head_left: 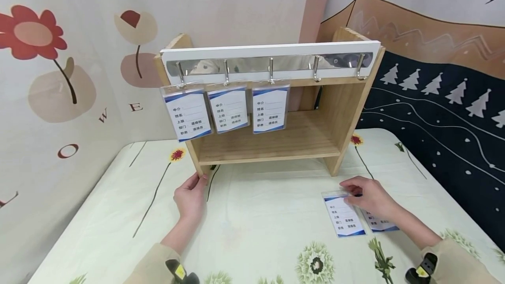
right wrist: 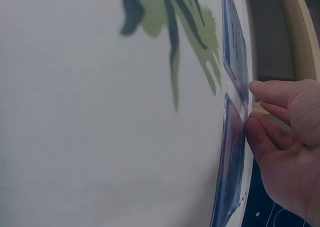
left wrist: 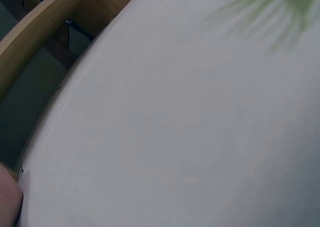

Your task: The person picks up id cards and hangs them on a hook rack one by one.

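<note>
A wooden shelf stands on the cloth-covered table in the head view. Across its top front runs a white strip with several metal hooks. Three badge cards in clear sleeves hang from the left hooks: a left one, a middle one and a right one. My left hand grips the foot of the shelf's left side panel. Over two more badge cards lying flat, a nearer one and a partly covered one, is my right hand, fingers loosely bent, thumb at the nearer card's upper edge.
A pale tablecloth printed with flowers and leaves covers the table. Behind it is a light wall curtain with flower prints, and a dark panel with trees borders the right. The two rightmost hooks carry no card.
</note>
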A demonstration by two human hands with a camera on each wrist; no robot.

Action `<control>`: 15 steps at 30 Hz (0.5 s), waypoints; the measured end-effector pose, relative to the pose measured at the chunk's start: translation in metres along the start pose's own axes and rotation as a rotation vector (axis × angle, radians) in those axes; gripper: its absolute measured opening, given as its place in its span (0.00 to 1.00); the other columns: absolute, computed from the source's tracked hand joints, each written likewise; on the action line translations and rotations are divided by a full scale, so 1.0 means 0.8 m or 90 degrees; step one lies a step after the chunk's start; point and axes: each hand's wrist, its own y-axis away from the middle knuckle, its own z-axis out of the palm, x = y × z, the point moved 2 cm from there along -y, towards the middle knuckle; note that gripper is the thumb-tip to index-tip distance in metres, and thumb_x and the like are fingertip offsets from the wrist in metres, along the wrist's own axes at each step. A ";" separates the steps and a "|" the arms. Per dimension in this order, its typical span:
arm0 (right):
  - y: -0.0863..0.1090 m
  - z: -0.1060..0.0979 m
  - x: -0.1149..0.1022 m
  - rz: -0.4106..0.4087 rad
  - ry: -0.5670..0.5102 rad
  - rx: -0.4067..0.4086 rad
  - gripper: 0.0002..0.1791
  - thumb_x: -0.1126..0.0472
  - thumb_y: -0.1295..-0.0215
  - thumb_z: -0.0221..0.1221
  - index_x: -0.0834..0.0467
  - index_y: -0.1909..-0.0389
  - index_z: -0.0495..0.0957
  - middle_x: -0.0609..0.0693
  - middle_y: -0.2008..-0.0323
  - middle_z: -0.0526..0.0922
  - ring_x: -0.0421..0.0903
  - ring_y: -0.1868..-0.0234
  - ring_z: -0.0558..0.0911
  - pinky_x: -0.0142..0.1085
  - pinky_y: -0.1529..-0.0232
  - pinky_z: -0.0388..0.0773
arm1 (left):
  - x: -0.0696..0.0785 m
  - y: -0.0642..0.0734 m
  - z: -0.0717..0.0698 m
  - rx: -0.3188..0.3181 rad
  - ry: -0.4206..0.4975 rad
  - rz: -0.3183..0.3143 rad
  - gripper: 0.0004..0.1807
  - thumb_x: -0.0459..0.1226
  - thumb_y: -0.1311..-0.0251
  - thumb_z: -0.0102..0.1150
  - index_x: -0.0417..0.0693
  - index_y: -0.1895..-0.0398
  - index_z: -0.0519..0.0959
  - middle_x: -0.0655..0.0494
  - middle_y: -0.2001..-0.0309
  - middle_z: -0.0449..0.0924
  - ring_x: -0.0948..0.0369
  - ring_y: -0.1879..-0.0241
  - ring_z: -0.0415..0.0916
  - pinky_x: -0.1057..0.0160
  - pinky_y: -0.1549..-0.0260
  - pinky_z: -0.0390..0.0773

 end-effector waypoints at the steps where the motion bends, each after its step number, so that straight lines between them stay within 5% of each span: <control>1: -0.001 0.000 0.000 0.001 0.001 -0.004 0.20 0.69 0.40 0.70 0.67 0.47 0.82 0.54 0.55 0.85 0.48 0.57 0.82 0.35 0.58 0.81 | 0.000 0.000 0.000 -0.002 0.000 -0.001 0.20 0.38 0.30 0.63 0.38 0.39 0.81 0.40 0.45 0.82 0.53 0.47 0.83 0.81 0.62 0.77; 15: -0.013 -0.004 -0.001 0.007 0.014 -0.062 0.18 0.68 0.41 0.72 0.68 0.51 0.83 0.48 0.61 0.83 0.45 0.61 0.78 0.35 0.62 0.78 | 0.002 0.001 -0.001 -0.003 -0.004 0.000 0.20 0.38 0.30 0.63 0.38 0.39 0.81 0.40 0.45 0.83 0.52 0.47 0.82 0.81 0.62 0.77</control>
